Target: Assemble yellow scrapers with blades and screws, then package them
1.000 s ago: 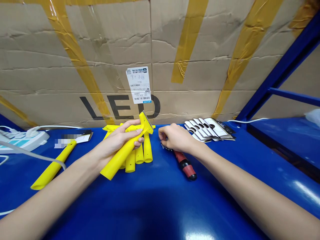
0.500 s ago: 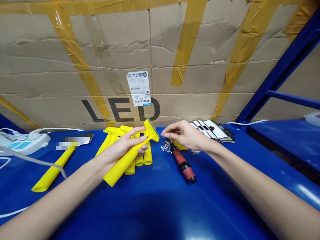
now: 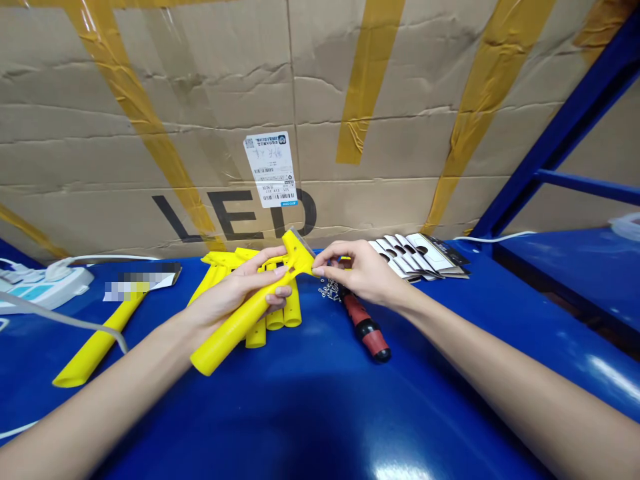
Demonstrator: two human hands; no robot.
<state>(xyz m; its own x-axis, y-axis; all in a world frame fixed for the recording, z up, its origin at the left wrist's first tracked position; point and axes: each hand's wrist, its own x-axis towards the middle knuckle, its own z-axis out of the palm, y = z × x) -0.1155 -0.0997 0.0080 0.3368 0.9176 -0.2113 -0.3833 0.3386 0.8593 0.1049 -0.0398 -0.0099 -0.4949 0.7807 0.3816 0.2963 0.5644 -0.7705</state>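
My left hand point(image 3: 260, 280) is wrapped round the neck of a yellow scraper point(image 3: 227, 333), its handle slanting down to the left. A thin metal blade point(image 3: 303, 241) shows along the scraper's head. My right hand point(image 3: 357, 270) is closed in a pinch, its fingertips touching the right end of that head; whatever they hold is too small to make out. Below those fingers lies a pile of small silver screws point(image 3: 329, 290). A red and black screwdriver point(image 3: 367, 327) rests beside them, its tip end hidden under my right hand. Several yellow handles point(image 3: 275, 313) lie behind my left hand.
At the left lies another yellow scraper point(image 3: 95, 343) with a partly blurred label, near a white power strip point(image 3: 70, 283) and cables. Fanned printed cards point(image 3: 425, 253) sit at the right. Behind the blue table point(image 3: 310, 413) stands a large taped carton point(image 3: 240, 87); a blue frame post point(image 3: 555, 133) rises at right.
My right hand has moved slightly left, from above the screw pile to the scraper's head, its fingertips now touching it. My left hand still holds the scraper. The view has shifted slightly.
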